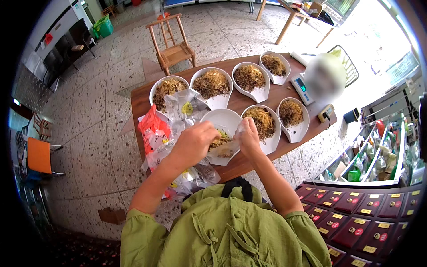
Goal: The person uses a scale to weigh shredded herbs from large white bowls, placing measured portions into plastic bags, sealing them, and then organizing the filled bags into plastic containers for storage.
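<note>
A clear plastic bag (229, 149) with dried herbs in its lower part hangs between my hands. My left hand (196, 142) pinches its left side near the top, and my right hand (248, 135) grips its right side. Under the bag lies a white scoop-shaped tray (223, 117), whose far part shows bare. Just right of my right hand, another scoop-shaped tray (273, 142) carries a heap of shredded dried herbs (261, 121). Loose printed plastic bags (186, 108) lie left of my left hand, with a red plastic bag (154, 125) at the table's left edge.
Several more herb-filled trays (252, 94) stand across the wooden table (213, 63). A digital scale (302, 88) with a blurred round thing on top sits at the right, near a power socket block (326, 112). A wooden chair (173, 55) stands beyond; labelled drawers (350, 230) are at lower right.
</note>
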Demonstrator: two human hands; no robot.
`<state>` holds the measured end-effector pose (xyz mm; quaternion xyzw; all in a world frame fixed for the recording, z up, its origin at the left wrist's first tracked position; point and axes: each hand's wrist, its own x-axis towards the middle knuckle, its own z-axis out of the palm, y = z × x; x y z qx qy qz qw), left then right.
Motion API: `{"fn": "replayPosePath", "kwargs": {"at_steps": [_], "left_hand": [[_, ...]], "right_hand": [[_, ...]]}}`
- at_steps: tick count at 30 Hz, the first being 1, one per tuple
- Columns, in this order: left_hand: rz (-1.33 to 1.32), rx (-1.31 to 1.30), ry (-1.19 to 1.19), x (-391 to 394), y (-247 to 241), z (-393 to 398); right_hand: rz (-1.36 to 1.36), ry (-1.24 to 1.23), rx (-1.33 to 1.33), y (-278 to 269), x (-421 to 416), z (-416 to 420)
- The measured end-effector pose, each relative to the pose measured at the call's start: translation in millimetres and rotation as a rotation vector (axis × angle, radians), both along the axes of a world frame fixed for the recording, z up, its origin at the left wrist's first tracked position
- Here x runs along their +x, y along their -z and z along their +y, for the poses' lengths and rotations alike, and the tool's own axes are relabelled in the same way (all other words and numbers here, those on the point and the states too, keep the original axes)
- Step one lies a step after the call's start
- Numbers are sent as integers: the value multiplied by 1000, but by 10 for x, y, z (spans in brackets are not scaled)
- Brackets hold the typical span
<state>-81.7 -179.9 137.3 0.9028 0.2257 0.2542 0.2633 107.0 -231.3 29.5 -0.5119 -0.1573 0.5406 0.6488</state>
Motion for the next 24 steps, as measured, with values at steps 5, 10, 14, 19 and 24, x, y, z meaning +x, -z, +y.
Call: {"fn": "replayPosePath", "kwargs": {"at_steps": [5, 10, 14, 19, 24], "left_hand": [[-15, 16, 235, 247, 28, -3], [34, -69, 245, 491, 118, 93], [-14, -272, 275, 612, 152, 154], [-55, -446, 148, 366, 460, 429], [-89, -383, 88, 310, 673, 358]], "right_hand": [[400, -245, 332, 11, 20, 47], [-762, -553, 417, -129, -92, -38], [-715, -657, 280, 250, -5, -91], [-437, -704, -125, -175, 1, -18], [-408, -702, -7, -366, -88, 12]]}}
